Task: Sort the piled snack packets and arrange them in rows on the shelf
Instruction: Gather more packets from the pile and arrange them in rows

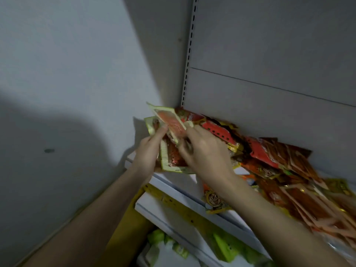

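Note:
My left hand (149, 151) grips a small stack of green-edged snack packets (169, 157) at the left end of the white shelf (173, 186). My right hand (204, 149) pinches one green-and-orange packet (170, 121) that stands tilted up above the stack. A loose pile of red, orange and brown snack packets (279, 166) sprawls along the shelf to the right, against the grey back panel. One packet with a cartoon face (213, 201) hangs over the shelf's front edge under my right forearm.
A pale wall (67, 93) closes off the left side. The slotted shelf upright (189, 53) runs up the corner. A lower shelf (173, 214) with a yellow price strip sits below, with green packets (227, 247) beneath it.

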A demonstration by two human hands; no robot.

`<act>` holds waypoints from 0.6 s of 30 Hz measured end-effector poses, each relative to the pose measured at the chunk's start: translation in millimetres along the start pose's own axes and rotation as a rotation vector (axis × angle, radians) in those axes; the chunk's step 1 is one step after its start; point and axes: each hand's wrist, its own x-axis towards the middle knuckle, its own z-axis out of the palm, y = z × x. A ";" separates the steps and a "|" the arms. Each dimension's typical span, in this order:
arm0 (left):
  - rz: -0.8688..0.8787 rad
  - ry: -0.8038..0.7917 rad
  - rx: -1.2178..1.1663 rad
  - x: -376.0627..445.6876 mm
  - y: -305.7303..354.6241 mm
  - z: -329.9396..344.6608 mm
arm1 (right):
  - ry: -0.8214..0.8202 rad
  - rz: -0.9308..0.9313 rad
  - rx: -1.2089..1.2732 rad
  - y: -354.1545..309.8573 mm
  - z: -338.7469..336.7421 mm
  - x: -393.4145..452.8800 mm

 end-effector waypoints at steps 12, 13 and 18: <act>0.022 -0.120 -0.004 -83.6 -13.7 111.0 | -0.030 0.541 0.321 56.2 -113.3 -93.5; 0.014 -0.147 -0.008 -99.2 -18.1 126.4 | -0.050 0.617 0.357 64.0 -130.4 -108.3; -0.033 -0.301 0.011 -183.3 -51.5 212.8 | -0.134 0.896 0.614 90.2 -234.9 -200.5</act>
